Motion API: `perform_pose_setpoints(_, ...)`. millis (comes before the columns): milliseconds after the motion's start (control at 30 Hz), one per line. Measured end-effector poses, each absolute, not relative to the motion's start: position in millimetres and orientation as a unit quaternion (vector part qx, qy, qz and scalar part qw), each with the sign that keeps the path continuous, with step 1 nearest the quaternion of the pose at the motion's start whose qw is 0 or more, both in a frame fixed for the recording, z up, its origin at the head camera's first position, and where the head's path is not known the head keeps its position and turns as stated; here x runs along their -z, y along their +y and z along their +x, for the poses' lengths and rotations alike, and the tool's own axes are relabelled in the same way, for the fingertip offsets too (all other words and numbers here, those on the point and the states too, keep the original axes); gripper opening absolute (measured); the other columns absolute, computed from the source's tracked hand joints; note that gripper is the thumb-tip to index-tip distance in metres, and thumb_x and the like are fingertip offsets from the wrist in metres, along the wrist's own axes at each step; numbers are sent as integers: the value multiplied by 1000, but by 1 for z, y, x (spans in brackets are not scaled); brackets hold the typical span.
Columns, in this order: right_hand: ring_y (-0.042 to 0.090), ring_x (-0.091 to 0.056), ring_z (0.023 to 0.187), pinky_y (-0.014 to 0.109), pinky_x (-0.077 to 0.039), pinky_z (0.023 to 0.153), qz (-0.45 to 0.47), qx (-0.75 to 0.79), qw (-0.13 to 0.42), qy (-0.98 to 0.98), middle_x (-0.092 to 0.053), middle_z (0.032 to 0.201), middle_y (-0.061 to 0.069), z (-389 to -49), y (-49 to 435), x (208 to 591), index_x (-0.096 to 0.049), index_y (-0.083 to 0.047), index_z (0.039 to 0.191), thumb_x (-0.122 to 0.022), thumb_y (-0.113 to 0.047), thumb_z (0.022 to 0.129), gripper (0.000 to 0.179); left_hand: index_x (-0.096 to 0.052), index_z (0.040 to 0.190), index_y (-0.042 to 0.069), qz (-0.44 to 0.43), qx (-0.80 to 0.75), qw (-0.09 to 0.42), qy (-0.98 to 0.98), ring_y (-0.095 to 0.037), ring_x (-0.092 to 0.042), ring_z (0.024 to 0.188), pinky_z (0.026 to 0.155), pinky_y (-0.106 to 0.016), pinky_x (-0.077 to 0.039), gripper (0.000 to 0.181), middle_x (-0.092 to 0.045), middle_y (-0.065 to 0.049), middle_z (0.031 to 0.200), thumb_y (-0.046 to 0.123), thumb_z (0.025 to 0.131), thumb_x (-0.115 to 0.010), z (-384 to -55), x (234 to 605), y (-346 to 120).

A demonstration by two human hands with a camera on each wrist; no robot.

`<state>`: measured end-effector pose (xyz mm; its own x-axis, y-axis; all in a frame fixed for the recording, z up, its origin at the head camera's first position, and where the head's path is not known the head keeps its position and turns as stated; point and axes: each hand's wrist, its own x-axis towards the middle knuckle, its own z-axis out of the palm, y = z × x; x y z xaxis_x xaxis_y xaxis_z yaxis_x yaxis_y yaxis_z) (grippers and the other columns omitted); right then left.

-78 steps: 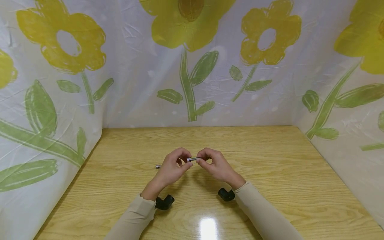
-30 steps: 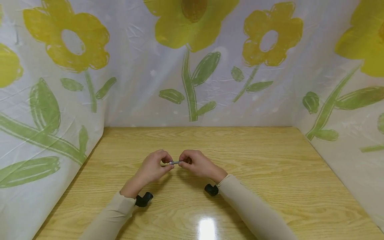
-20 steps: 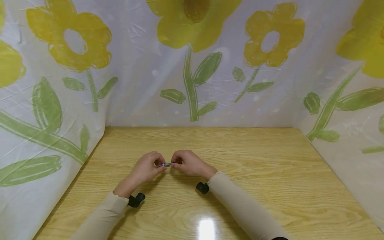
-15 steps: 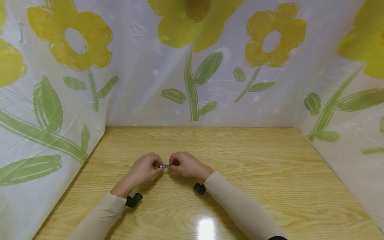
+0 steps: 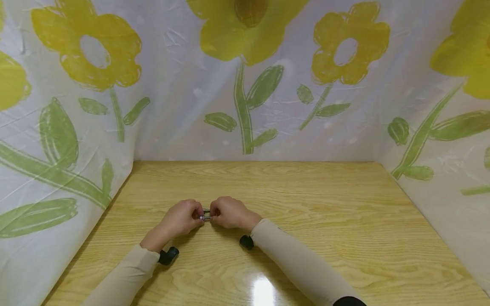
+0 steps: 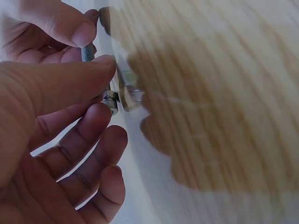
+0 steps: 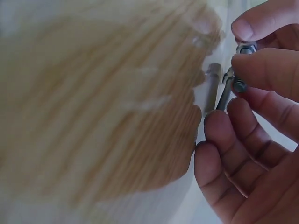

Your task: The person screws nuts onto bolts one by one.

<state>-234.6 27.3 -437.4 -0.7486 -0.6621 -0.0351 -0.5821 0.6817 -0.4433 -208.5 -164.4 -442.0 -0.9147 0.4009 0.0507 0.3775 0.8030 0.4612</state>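
Observation:
Low over the table, my left hand (image 5: 180, 220) pinches a small silver bolt (image 5: 205, 218) between thumb and fingertips. The fingertips of my right hand (image 5: 232, 213) grip the bolt's other end, so it spans the short gap between the hands. Its threaded shaft (image 6: 87, 52) shows between the thumbs in the left wrist view, and a hex nut (image 7: 245, 47) shows at the thumbs in the right wrist view. Right behind it in the head view is a second bolt (image 5: 206, 211), lying parallel and partly hidden by the fingers.
The wood-grain table (image 5: 306, 191) is glossy and reflects the hands and a bright light. A white cloth with yellow flowers (image 5: 172, 106) hangs behind and at both sides. Black wrist mounts (image 5: 168, 256) stick out from the sleeves.
Both hands have moved left with the bolt and come down closer to the table, closing the gap between them. The second bolt, left of the hands at first, now shows between them.

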Motion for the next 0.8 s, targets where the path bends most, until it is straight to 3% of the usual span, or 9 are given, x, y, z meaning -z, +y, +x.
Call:
perform_pose_setpoints(400,7,-52,69,23,-43,58,-332,192,117,916,-57,78,-11,-234,24,440,-67,-21,81,-70,-20,88,8,-66,77,16,203,-227,37,952,-7,-53,68,63,-31,-47,13,-59,7,77,13,79,-79,-208,444,-163)
perform_pose_setpoints(800,7,-52,67,23,-43,58,-336,189,126,914,-57,76,-12,-233,24,439,-68,-18,84,-69,-21,88,6,-66,77,15,209,-235,49,948,-7,-53,67,64,-30,-47,13,-59,8,75,10,79,-78,-208,442,-163)
